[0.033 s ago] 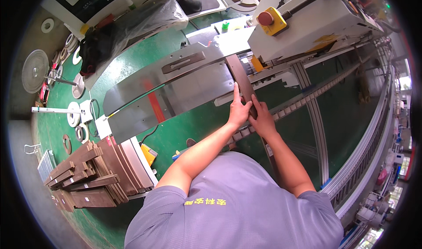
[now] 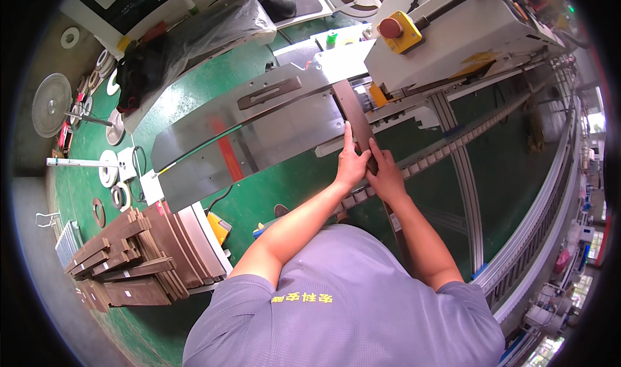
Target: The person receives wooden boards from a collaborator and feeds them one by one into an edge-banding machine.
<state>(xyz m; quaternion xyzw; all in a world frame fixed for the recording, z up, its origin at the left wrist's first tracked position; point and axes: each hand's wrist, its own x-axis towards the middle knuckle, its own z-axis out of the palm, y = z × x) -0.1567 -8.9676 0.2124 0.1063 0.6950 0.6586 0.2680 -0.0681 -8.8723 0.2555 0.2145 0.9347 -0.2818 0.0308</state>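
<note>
A long, narrow brown board (image 2: 354,113) lies across the right end of a shiny metal plate (image 2: 284,131), its far end beside the white machine. My left hand (image 2: 351,166) is closed at the board's left edge, with the index finger stretched along it and the thumb over its face. On the right edge, my right hand (image 2: 387,178) grips the same board, fingers pointing away from me. The thumbs and fingers of both hands nearly meet. Below the hands, the board's near end runs down between my forearms, partly hidden by my right arm.
A white machine (image 2: 446,50) with a red emergency button (image 2: 391,28) stands at the far right. A roller rail (image 2: 446,144) runs beneath the hands toward the right. Stacked brown boards (image 2: 139,263) lie at left, near a fan (image 2: 52,105) and several tape rolls.
</note>
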